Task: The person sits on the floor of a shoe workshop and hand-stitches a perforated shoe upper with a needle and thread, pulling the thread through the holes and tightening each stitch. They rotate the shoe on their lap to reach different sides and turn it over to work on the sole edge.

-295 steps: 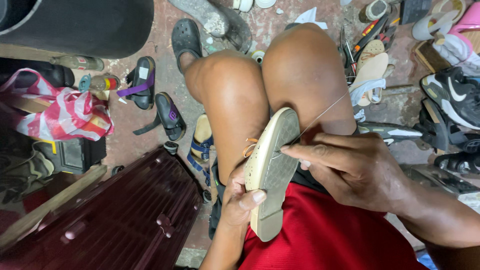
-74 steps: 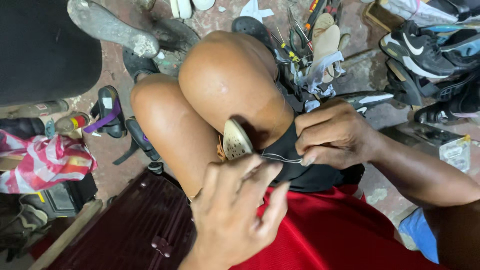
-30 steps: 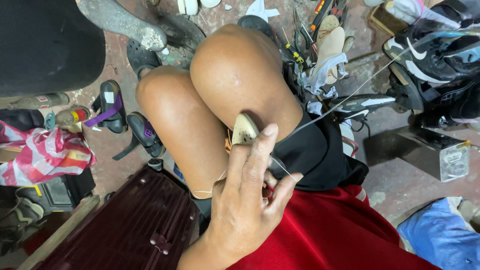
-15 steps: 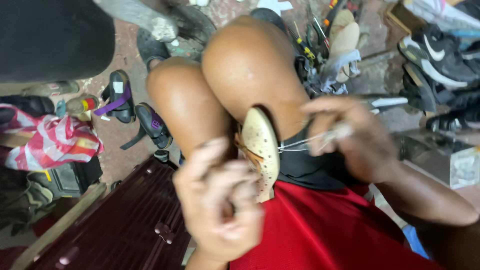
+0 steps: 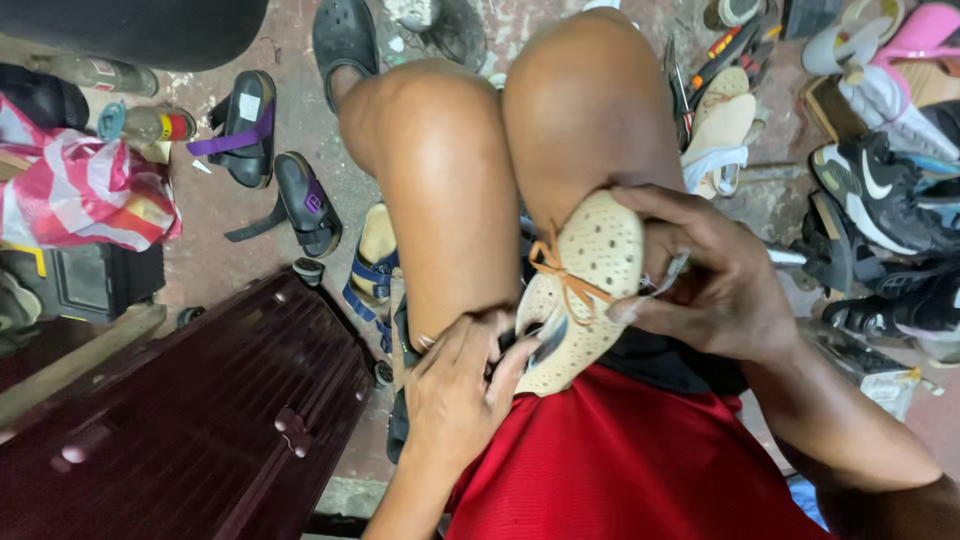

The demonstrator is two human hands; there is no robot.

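Observation:
A cream perforated sandal (image 5: 590, 285) with an orange strap rests sole-up between my knees, against my lap. My left hand (image 5: 460, 395) grips its lower edge, fingers curled beneath it. Along the sandal's right side, my right hand (image 5: 715, 275) has its thumb and forefinger pinched on the rim, and a thin pale tool or thread end shows at the fingertips. My bare knees (image 5: 500, 150) fill the middle of the view above my red shirt (image 5: 630, 460).
A dark maroon wooden box (image 5: 190, 420) stands at lower left. Black and purple sandals (image 5: 270, 150) lie on the floor to the left, by a red and white bag (image 5: 80, 190). Sneakers (image 5: 880, 190), tools and soles are piled at the right.
My right hand has come back from pulling thread outward and now pinches the sandal's edge. My left hand has dropped from the top of the sandal to its lower edge.

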